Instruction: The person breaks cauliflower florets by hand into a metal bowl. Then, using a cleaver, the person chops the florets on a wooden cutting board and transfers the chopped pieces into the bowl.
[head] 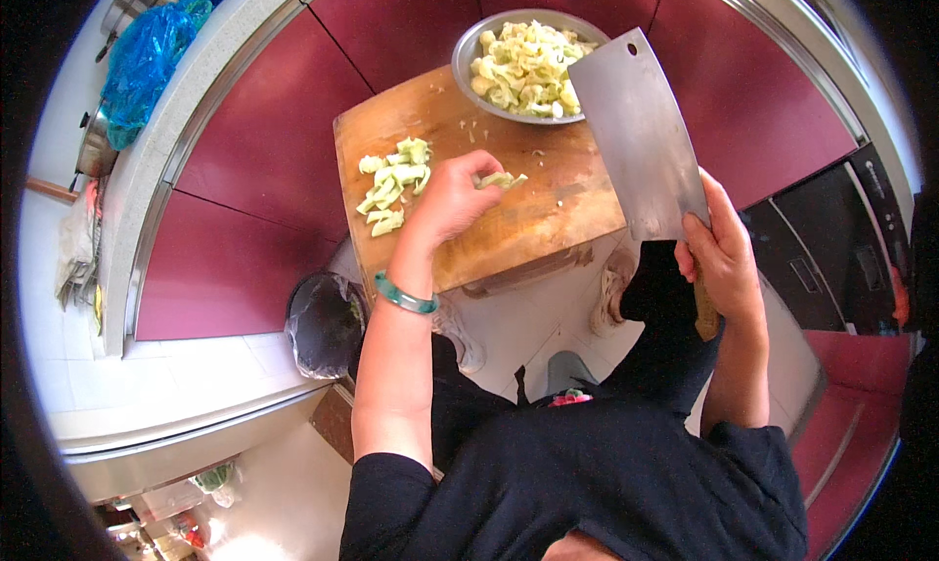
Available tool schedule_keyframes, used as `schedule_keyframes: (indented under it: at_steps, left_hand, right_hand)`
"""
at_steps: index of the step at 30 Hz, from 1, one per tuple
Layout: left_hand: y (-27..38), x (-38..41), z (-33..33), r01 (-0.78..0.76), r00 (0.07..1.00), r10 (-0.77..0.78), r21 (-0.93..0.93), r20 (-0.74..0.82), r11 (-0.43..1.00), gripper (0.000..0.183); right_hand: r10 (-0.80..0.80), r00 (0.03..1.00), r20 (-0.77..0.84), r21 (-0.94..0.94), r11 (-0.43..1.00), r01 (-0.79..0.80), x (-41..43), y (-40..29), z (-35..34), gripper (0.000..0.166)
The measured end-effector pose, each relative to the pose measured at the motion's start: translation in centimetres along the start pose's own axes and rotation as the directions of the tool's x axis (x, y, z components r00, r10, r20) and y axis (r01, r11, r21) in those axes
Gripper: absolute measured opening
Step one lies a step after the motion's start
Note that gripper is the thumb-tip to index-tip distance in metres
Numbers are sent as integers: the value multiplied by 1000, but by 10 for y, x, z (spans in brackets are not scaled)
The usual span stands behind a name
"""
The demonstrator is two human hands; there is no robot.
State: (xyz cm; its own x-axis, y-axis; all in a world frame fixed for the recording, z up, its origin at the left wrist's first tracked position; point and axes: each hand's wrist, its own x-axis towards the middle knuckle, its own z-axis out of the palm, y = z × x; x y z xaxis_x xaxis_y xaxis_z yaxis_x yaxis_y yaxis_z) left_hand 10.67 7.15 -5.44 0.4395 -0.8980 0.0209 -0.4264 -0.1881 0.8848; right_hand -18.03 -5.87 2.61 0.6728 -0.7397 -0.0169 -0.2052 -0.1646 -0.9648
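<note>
My right hand [722,249] grips the wooden handle of a cleaver [642,139], its broad steel blade raised past the right edge of the board. Over the middle of a wooden cutting board [506,245], my left hand [466,194] pinches a few pale green cut vegetable pieces [506,180], which stick out past the fingertips. To its left lies a loose pile of sliced pale green stems [394,179]. A metal bowl [469,95] at the board's far edge is heaped with cut cauliflower [532,66]; the cleaver's blade covers part of its right rim.
A bin with a plastic liner [323,333] stands on the floor left of the board. Red cabinet doors [249,121] curve around the far side. A blue plastic bag [147,66] and metal pots rest on the left counter. A black built-in appliance [814,245] is at right.
</note>
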Motion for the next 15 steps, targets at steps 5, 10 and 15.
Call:
schedule_keyframes:
  at_steps: [5,10,15]
  left_hand:
    - [33,29,-32,-93,989,60,-251,-136,963,9]
    - [51,99,-39,-288,957,289,66,-16,955,27]
    - [55,106,-39,-337,940,342,196,6,921,45]
  right_hand:
    - [-27,998,-55,33,999,28,6,10,-6,48]
    - [-11,1000,-28,47,999,13,11,14,-11,49]
    - [-45,997,-59,66,997,49,14,11,-12,49]
